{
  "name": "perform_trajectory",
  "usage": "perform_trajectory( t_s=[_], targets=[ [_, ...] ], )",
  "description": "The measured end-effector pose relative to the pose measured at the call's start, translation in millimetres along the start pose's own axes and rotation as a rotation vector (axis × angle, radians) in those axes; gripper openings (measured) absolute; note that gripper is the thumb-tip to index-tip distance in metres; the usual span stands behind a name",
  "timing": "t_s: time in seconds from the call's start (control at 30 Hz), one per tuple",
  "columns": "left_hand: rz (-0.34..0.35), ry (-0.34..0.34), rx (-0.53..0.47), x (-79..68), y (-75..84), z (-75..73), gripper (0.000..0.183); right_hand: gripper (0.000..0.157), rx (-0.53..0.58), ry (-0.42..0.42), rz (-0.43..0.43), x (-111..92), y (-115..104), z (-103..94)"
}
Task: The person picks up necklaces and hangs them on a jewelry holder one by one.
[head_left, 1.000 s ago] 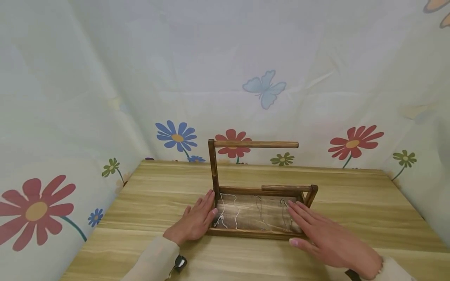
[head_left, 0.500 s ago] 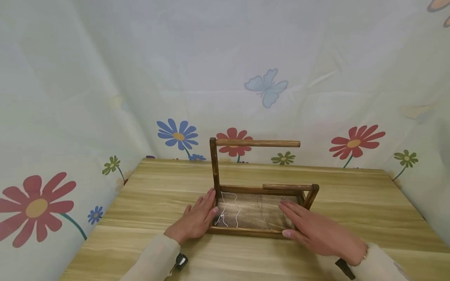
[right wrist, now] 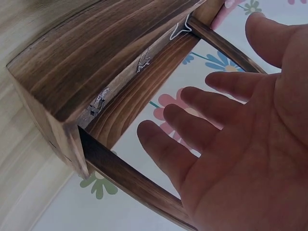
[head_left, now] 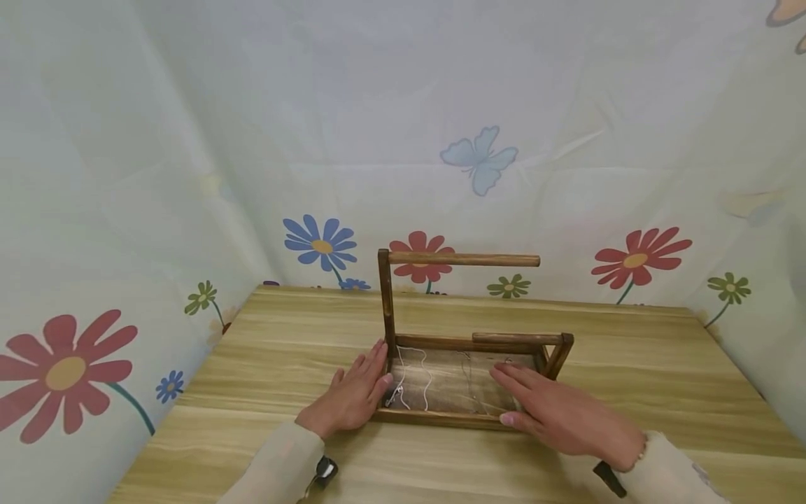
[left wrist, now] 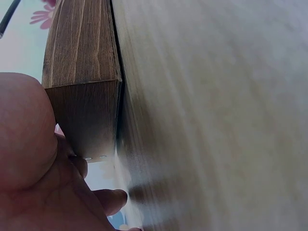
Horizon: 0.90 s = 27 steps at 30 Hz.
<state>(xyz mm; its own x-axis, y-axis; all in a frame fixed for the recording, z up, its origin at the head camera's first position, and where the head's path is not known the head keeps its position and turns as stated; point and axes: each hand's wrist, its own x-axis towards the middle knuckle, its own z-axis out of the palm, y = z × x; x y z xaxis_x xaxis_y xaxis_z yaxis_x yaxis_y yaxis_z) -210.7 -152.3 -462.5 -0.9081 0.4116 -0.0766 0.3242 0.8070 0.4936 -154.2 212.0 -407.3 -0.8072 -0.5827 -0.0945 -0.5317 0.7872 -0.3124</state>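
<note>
Tray (head_left: 434, 420): dark wood, flat on the table (head_left: 264, 378), lower centre of the head view, long side toward me.
Upper bar (head_left: 464, 260): runs right from a tall post (head_left: 386, 301) at the tray's left end; right tip free.
Lower bar (head_left: 516, 338): runs left from the short support (head_left: 557, 355) at the right end; left tip free.
Chains (head_left: 427, 381): thin, lying in the tray; white ones at left, fainter ones at centre; one at right partly hidden by my fingertips.
Left hand (head_left: 349, 395): my fingers lie straight along the tray's left end, thumb apart from them at the rim; not clamped.
Right hand (head_left: 569, 413): my fingers extend over the tray's right part; right wrist view shows them spread, holding nothing. Thumb near the front rim, contact unclear.
Backdrop (head_left: 378, 140): pale cloth with printed flowers, filling the upper frame.
</note>
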Motion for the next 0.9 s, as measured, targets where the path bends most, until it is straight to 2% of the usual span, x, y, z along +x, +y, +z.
perform_trajectory(
  t_s=[0.17,0.23,0.47,0.6,0.8,0.9],
  targets=[
    [0.059,0.04,-0.019,6.5,-14.1,11.6,0.066,0.07,-0.006,0.004,0.001,3.2,2.5,1.7],
    [0.065,0.044,-0.021,7.2,-14.9,12.4,0.065,0.067,0.008,0.019,-0.002,4.4,3.2,2.0],
    [0.002,0.01,0.001,2.1,-2.0,1.7,0.064,0.052,0.056,0.113,-0.011,11.5,8.6,5.8],
    [-0.005,0.007,0.022,1.0,0.0,0.3,0.064,0.043,0.113,0.169,0.037,15.0,11.6,11.2],
    [-0.011,0.001,0.009,-0.6,1.6,-0.6,0.064,0.033,0.277,0.247,0.1,18.7,13.5,19.7],
    [-0.011,0.003,0.009,0.0,1.1,0.0,0.064,0.028,0.306,0.289,0.132,20.4,14.5,24.4]
  ],
)
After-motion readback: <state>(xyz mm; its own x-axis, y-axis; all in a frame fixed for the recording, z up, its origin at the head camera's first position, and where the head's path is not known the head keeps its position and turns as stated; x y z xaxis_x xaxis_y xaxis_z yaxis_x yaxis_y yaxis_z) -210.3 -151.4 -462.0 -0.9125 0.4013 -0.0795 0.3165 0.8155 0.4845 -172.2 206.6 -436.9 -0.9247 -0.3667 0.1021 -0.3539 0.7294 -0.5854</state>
